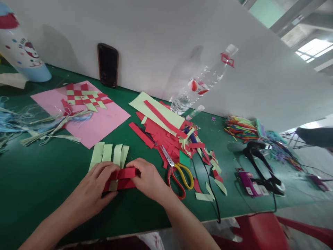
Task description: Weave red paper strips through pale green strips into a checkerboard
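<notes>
Several pale green paper strips (109, 154) lie side by side on the green table (39, 180), crossed by red paper strips (122, 173). My left hand (95, 187) presses down on the left end of the red strips, fingers curled over them. The right end of a red strip is pinched by my right hand (148, 178). Both hands sit close together near the table's front edge.
Red-and-yellow scissors (178, 173) lie just right of my right hand. A heap of red and green paper scraps (169, 133), a plastic bottle (200, 83), a pink sheet (104, 121) bearing a woven piece (84, 97), a black phone (107, 64) and coloured sticks (239, 126) surround them.
</notes>
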Motion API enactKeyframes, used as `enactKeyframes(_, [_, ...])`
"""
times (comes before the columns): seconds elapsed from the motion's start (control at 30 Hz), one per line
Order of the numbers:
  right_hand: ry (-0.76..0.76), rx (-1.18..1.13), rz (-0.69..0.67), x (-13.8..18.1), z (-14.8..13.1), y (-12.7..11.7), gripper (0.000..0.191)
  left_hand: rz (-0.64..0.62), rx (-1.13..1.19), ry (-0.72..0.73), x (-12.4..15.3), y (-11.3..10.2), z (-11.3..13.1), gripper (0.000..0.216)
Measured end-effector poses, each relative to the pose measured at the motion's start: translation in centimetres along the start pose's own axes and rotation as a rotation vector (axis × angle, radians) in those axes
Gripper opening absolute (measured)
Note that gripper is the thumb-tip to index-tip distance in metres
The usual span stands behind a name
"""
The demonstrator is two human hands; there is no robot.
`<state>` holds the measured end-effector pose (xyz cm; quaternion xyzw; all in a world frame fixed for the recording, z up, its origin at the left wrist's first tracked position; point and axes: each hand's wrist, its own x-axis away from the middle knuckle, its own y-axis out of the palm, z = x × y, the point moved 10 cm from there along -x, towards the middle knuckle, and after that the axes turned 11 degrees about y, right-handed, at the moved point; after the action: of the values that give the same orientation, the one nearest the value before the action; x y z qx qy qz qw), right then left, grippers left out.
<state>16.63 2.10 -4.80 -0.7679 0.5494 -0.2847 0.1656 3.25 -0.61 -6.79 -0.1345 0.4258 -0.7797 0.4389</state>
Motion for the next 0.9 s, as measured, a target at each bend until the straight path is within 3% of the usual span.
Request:
enactKeyframes(0.2, [0.007,0.008,-0.006,-0.1,0.4,0.3,0.03,0.028,0.013,-0.037,0.0,0.1,-0.4,0.031])
enactKeyframes(0.37, [-0.012,0.01,-0.001,-0.1,0.3,0.2,0.028,-0.014,0.025,-0.05,0.0,0.1,-0.8,0.048])
enactKeyframes(0.47, [-0.012,0.006,-0.007,-0.2,0.3,0.3,0.027,0.002,-0.003,-0.048,0.3,-0.9,-0.8,0.042])
enactKeyframes(0.63, [-0.012,-0.012,-0.013,-0.3,0.3,0.2,0.029,0.002,-0.149,0.082,1.2,-1.5,1.3,0.014])
enactKeyframes(0.73, [-0.018,-0.011,-0.01,-0.2,0.2,0.0,0.029,-0.008,-0.211,0.174,1.5,-0.6,2.7,0.019])
enactKeyframes(0.9, [-0.023,-0.017,-0.01,-0.1,0.3,0.1,0.03,0.02,-0.205,0.123,1.4,0.0,2.3,0.024])
